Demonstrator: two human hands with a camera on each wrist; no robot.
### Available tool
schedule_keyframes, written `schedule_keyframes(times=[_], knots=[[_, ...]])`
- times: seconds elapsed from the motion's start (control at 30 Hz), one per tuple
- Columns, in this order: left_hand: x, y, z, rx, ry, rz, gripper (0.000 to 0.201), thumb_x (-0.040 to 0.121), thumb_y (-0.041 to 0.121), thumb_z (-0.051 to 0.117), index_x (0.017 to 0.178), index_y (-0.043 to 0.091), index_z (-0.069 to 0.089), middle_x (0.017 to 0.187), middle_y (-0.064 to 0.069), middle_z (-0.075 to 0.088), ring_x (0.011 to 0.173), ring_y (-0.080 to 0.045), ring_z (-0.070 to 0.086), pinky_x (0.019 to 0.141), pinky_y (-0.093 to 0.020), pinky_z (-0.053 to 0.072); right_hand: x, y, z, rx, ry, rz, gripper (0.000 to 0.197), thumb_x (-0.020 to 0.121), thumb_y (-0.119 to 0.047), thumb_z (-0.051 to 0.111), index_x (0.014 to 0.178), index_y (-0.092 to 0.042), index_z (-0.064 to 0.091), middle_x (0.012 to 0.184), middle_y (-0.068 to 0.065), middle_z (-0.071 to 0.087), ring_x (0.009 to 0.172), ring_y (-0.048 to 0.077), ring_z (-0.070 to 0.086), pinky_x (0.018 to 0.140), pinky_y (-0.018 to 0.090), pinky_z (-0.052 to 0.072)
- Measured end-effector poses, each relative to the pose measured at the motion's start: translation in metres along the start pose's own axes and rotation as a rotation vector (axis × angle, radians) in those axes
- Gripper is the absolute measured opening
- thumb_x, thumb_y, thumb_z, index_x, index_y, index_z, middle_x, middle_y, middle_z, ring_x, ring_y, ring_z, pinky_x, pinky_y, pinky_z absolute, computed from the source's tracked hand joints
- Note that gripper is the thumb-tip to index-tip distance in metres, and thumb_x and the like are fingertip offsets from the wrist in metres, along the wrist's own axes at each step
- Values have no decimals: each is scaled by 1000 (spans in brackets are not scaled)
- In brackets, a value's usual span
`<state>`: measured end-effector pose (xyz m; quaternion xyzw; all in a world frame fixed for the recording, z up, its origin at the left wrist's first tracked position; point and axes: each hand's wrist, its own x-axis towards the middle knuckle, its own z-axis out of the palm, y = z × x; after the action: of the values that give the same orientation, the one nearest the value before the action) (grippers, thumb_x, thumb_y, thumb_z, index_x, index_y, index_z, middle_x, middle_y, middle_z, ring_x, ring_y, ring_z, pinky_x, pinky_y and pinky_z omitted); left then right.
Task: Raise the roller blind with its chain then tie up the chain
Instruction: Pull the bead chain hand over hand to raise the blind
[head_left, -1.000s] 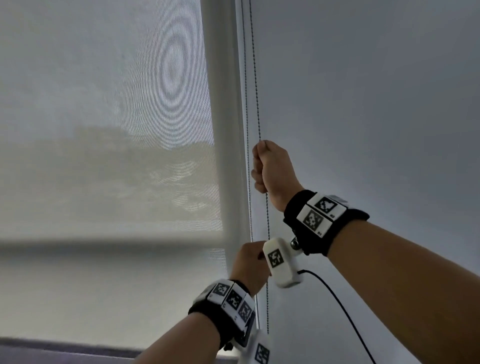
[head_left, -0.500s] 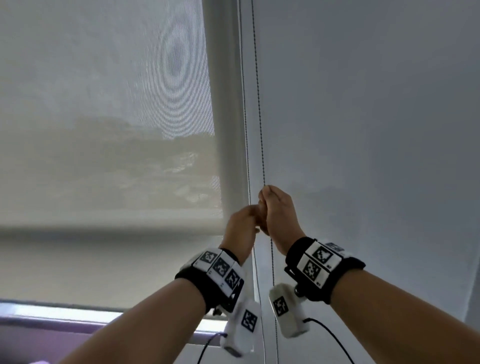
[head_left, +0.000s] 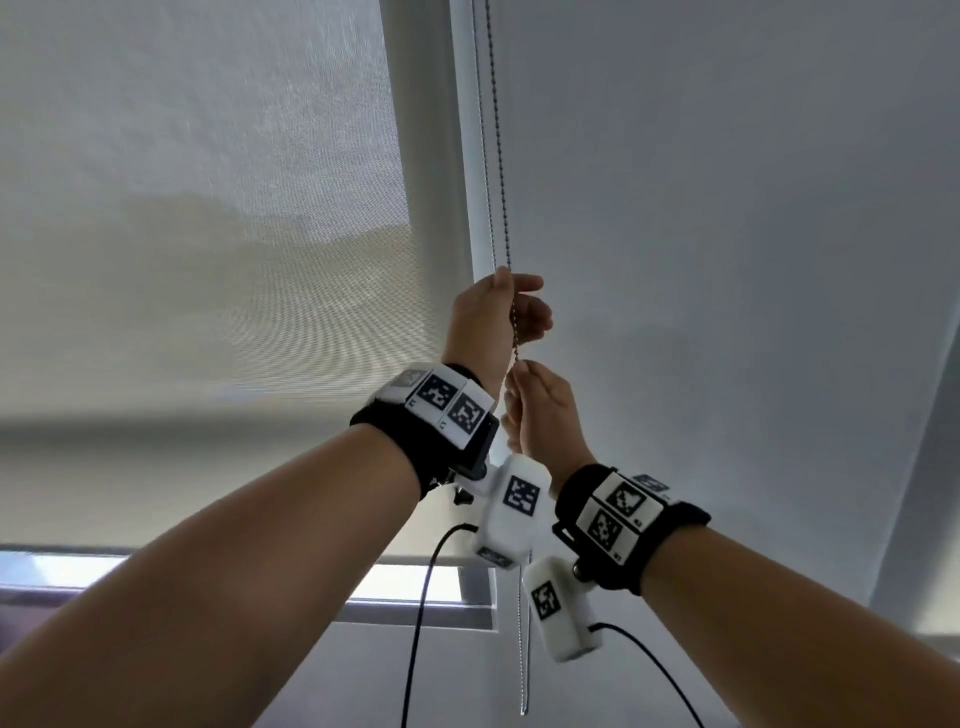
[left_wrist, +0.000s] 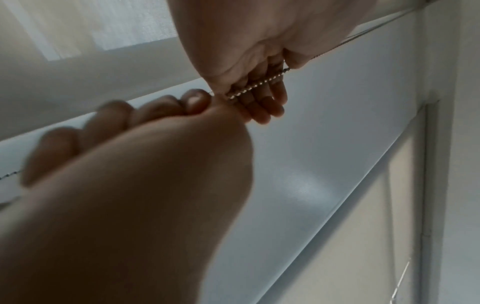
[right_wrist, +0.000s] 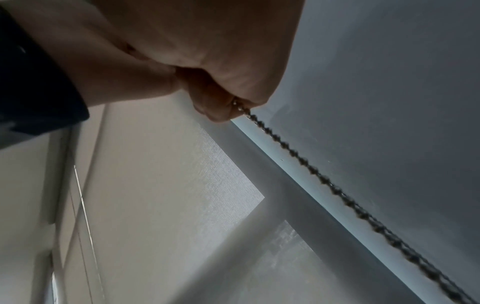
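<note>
A beaded chain (head_left: 500, 156) hangs in two strands beside the white window post (head_left: 457, 156). Its loop end (head_left: 522, 712) dangles below my wrists. My left hand (head_left: 514, 306) is the upper one. The chain (left_wrist: 257, 85) lies across its curled fingers (left_wrist: 270, 102) under the thumb. Just beneath, my right hand (head_left: 519, 371) pinches the same strand, and its fingertips (left_wrist: 197, 100) show close up in the left wrist view. The translucent roller blind (head_left: 208, 234) covers the window on the left. Below its lower edge (head_left: 208, 553) shows a bright strip of glass (head_left: 52, 571). In the right wrist view the chain (right_wrist: 311, 170) runs taut away from a fist.
A plain grey panel (head_left: 727, 260) fills the right side behind the chain. Black cables (head_left: 421, 623) hang from the wrist cameras under my forearms. A window frame rail (head_left: 415, 608) runs along the bottom.
My right hand has come down the chain from high up to below my left hand. My left hand has risen above it. A bright strip has appeared under the blind.
</note>
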<state>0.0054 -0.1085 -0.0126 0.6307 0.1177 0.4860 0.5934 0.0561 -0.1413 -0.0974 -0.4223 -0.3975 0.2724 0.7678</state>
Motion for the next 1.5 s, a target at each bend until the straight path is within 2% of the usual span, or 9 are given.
schedule_keyframes(times=[0.13, 0.37, 0.53, 0.87, 0.97, 1.07, 1.23, 1.4, 1.5], knots=[[-9, -4, 12, -37, 62, -63, 33, 96, 19, 33, 70, 14, 52, 44, 5, 35, 36, -9, 26, 40, -22, 21, -7, 14, -7, 48, 17, -10, 38, 101, -12, 42, 63, -16, 42, 50, -3, 34, 39, 7, 29, 38, 19, 25], [-35, -28, 6, 77, 91, -125, 32, 77, 0, 29, 57, 19, 44, 43, 4, 30, 38, -12, 20, 43, -26, 9, -29, 30, -29, -80, -154, 40, 39, 101, -10, 41, 64, -13, 51, 46, -5, 40, 37, 9, 34, 39, 22, 31], [-55, -48, -6, 98, 102, -162, 33, 78, -5, 32, 56, 17, 43, 44, 2, 30, 36, -11, 22, 40, -19, 16, -10, 4, -42, -207, -133, -112, 35, 94, 6, 30, 77, -2, 60, 62, 10, 59, 54, 19, 59, 59, 33, 54], [-75, -79, -10, 126, 151, -295, 41, 85, -4, 32, 51, 17, 40, 44, 0, 28, 33, -11, 23, 42, -14, 15, 35, -94, 14, -225, -160, -196, 40, 104, -20, 29, 107, 7, 58, 74, 20, 58, 59, 27, 53, 54, 33, 46], [-78, -78, -8, 41, 126, -280, 12, 71, -1, 50, 61, 7, 50, 53, -8, 38, 45, -16, 36, 44, -20, 27, 41, -109, 32, -248, -145, -216, 38, 103, -25, 29, 99, -2, 59, 66, 11, 51, 46, 17, 41, 44, 26, 38], [-84, -75, -10, -123, 58, -307, 18, 57, 11, 49, 40, 16, 53, 40, 0, 43, 33, -13, 38, 38, -16, 29, 42, -112, 42, -217, -89, -197, 38, 102, -31, 30, 71, -16, 47, 54, -1, 36, 40, 13, 26, 42, 21, 24], [-81, -85, -18, 10, 3, -333, 35, 75, -4, 46, 45, 15, 51, 44, -1, 42, 40, -14, 39, 38, -16, 30, 36, -104, 41, -184, -54, -169, 42, 101, -30, 33, 60, -22, 30, 53, -3, 25, 36, 9, 19, 40, 16, 18], [-58, -71, -26, -113, -5, -285, 17, 87, -5, 43, 82, -2, 59, 63, -6, 68, 62, -18, 59, 65, -29, 46, 27, -87, 30, -135, -53, -151, 42, 101, -27, 35, 59, -22, 29, 52, -2, 24, 36, 8, 17, 37, 14, 19], [-45, -47, -26, -81, 33, -148, 28, 92, 1, 39, 73, 3, 59, 66, -7, 65, 69, -20, 56, 73, -30, 44, 23, -64, 18, -213, -19, -200, 44, 101, -27, 35, 58, -20, 33, 48, -3, 27, 36, 7, 22, 38, 17, 23]])
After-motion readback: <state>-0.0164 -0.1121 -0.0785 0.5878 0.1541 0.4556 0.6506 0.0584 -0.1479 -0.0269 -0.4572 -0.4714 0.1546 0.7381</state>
